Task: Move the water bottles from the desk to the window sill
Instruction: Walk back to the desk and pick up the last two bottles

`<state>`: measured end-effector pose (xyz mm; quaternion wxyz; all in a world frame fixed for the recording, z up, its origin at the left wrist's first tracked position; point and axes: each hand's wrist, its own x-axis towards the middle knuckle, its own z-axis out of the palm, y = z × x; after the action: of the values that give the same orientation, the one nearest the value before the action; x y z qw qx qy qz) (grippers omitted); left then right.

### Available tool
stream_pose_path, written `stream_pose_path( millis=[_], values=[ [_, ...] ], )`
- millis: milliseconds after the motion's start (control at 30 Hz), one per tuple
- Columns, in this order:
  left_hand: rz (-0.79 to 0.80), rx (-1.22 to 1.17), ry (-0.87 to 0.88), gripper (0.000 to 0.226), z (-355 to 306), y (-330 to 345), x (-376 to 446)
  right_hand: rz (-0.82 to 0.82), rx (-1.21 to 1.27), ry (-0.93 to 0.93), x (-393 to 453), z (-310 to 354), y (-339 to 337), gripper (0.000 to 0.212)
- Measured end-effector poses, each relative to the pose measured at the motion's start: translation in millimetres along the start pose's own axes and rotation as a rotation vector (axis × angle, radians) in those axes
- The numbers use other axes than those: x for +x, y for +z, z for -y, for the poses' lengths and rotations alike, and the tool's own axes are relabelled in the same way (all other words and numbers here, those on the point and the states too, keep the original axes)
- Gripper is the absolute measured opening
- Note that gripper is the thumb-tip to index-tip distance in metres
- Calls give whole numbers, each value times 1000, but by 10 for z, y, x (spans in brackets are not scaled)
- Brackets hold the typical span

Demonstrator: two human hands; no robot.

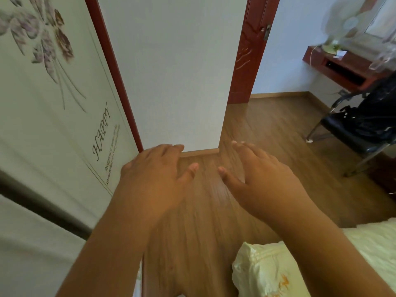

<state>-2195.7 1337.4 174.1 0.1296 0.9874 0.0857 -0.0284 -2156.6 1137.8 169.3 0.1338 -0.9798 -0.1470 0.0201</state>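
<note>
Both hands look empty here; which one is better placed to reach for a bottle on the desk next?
Right, probably. The desk stands far off at upper right, on the right hand's side; the left hand hangs beside the flowered panel. Both hands are open and empty, and the blurred clear object on the desk may be a bottle.

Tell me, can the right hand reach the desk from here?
Probably not. The right hand hangs open over the floor, and the desk stands far across the room, beyond the chair. The person must walk closer.
</note>
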Motion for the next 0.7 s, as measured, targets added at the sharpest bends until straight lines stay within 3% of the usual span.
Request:
stream_pose_path(
  millis=[367,700],
  values=[
    [-22,23,-17,65,366,-140,846,19,9,-9,1003,176,135,74],
    [-9,121,-71,65,188,-260,2051,28,114,-15,2309,-96,134,74]
  ],
)
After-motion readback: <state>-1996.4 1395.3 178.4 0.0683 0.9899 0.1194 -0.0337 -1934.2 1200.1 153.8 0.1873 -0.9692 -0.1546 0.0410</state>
